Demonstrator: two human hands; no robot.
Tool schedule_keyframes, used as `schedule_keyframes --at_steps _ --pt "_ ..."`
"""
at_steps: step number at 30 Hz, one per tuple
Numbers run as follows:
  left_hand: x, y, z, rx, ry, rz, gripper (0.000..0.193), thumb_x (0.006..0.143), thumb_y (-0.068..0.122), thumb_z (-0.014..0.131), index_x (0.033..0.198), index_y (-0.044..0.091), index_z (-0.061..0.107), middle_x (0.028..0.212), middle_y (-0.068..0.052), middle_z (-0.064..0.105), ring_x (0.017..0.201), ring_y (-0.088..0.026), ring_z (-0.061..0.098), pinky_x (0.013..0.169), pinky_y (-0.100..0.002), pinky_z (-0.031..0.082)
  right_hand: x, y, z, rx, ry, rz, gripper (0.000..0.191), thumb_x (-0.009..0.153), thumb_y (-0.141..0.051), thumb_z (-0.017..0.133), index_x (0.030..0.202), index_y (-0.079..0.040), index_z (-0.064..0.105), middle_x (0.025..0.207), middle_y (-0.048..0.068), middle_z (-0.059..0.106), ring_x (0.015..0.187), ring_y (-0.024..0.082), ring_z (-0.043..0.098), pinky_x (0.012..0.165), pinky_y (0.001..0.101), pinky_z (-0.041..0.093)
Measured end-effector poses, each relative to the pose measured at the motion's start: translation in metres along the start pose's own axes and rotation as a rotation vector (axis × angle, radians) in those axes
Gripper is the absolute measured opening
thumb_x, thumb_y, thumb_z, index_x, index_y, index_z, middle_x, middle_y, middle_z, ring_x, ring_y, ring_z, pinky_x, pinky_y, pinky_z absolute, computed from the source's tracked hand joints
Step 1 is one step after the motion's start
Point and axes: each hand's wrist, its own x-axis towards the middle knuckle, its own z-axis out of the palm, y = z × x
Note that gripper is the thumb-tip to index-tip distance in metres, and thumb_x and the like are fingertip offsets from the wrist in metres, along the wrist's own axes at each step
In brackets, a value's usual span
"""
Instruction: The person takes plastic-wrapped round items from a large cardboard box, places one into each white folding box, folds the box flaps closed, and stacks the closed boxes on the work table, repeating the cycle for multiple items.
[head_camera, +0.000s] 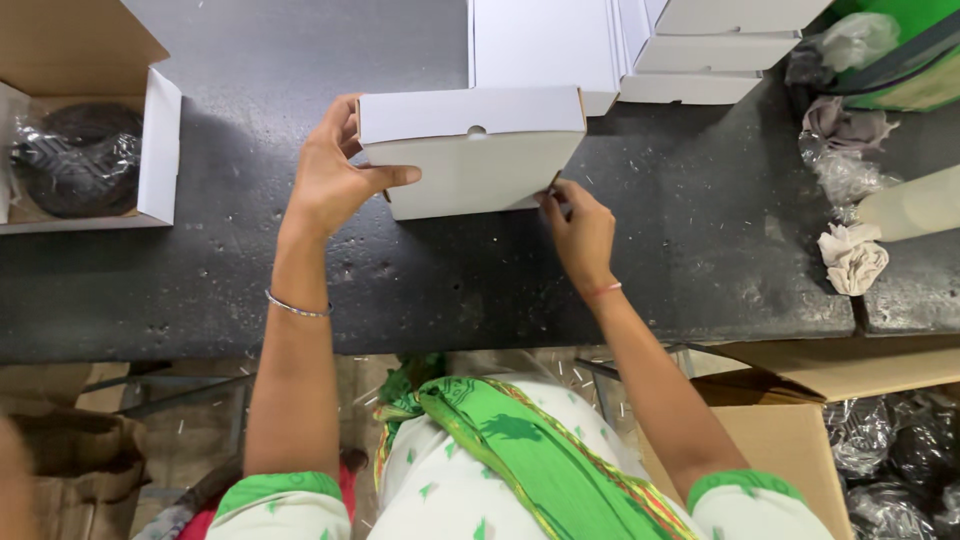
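Note:
A closed white cardboard box (470, 150) with a small thumb notch in its lid stands on the dark worktop (400, 290). My left hand (335, 170) grips its left end, thumb laid across the front face. At the box's lower right corner, my right hand (580, 230) pinches the edge with its fingertips. A thin bangle circles my left wrist and a red thread my right.
Flat and folded white boxes (640, 45) are stacked behind. An open box (85, 150) with a dark plastic-wrapped item sits at far left. Crumpled cloths (850, 255) and a green bag (905, 55) lie at right. A brown carton (830, 430) of wrapped items stands at lower right.

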Motion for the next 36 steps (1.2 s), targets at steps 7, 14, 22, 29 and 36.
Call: schedule_keyframes --at_steps 7,14,22,29,36 --pt "-0.023 0.032 0.010 0.127 0.133 0.040 0.079 0.066 0.009 0.095 0.134 0.011 0.056 0.132 -0.007 0.067 0.127 -0.026 0.064 0.097 -0.040 0.056 -0.039 -0.015 -0.037 0.418 -0.870 0.125 0.018 0.091 -0.017 0.070 0.105 -0.007 0.077 0.088 0.005 0.081 0.063 0.014 0.070 0.056 0.0303 0.059" --pt "0.030 0.020 0.046 0.249 0.250 0.811 0.070 0.087 0.003 0.096 0.138 0.016 0.051 0.150 0.001 0.060 0.152 -0.024 0.044 0.125 -0.041 0.041 -0.054 -0.018 -0.072 0.298 -0.984 0.113 0.047 0.089 -0.019 0.071 0.135 -0.013 0.063 0.100 0.006 0.081 0.080 0.013 0.077 0.074 0.0297 0.062" --pt "0.110 -0.051 0.085 0.645 -0.252 0.432 0.092 0.056 0.012 0.100 0.130 0.008 0.045 0.163 -0.018 0.019 0.149 -0.044 0.022 0.120 -0.050 0.032 -0.064 -0.003 -0.101 0.282 -0.836 0.225 0.041 0.089 -0.020 0.070 0.130 -0.013 0.068 0.102 0.006 0.082 0.091 0.015 0.078 0.083 0.0311 0.060" --pt "0.135 -0.073 0.147 0.547 0.152 0.473 0.100 0.062 0.012 0.096 0.150 0.023 0.051 0.165 -0.015 0.030 0.143 -0.039 0.045 0.114 -0.044 0.047 -0.061 0.004 -0.106 0.253 -0.800 0.300 0.042 0.089 -0.020 0.070 0.130 -0.014 0.067 0.107 0.006 0.082 0.093 0.015 0.078 0.084 0.0298 0.060" --pt "0.177 -0.098 0.157 0.524 0.240 0.472 0.104 0.055 0.007 0.094 0.147 0.029 0.052 0.163 -0.011 0.036 0.135 -0.036 0.052 0.111 -0.042 0.049 -0.066 0.026 -0.095 0.197 -0.816 0.315 0.044 0.088 -0.021 0.071 0.132 -0.014 0.067 0.108 0.005 0.083 0.093 0.015 0.078 0.087 0.0301 0.059"
